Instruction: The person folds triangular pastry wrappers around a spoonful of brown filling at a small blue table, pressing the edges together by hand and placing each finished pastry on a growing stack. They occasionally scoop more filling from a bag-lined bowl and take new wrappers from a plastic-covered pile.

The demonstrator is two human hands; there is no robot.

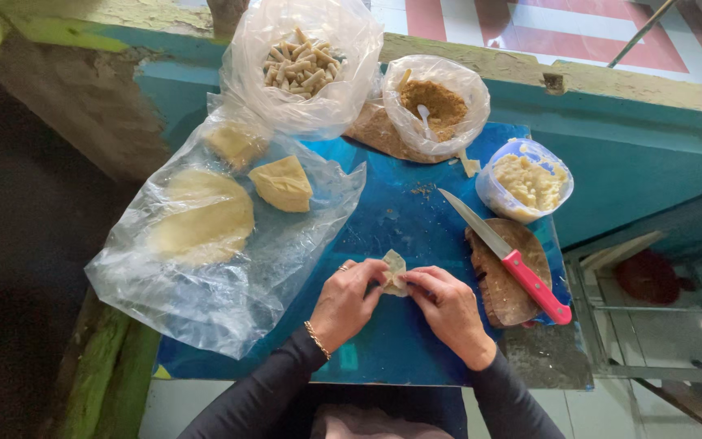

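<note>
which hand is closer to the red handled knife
Right. The right hand sits just left of the red-handled knife on its wooden board; the left hand is farther left, beyond the dough piece both hands pinch.

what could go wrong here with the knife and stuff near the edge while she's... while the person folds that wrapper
The knife lies across the small wooden board, its red handle near the table's right edge; a bump from the right hand might knock it off. The thin wrapper, pinched between the right and left hand, may tear. The open bag of crumbs could tip and spill.
</note>
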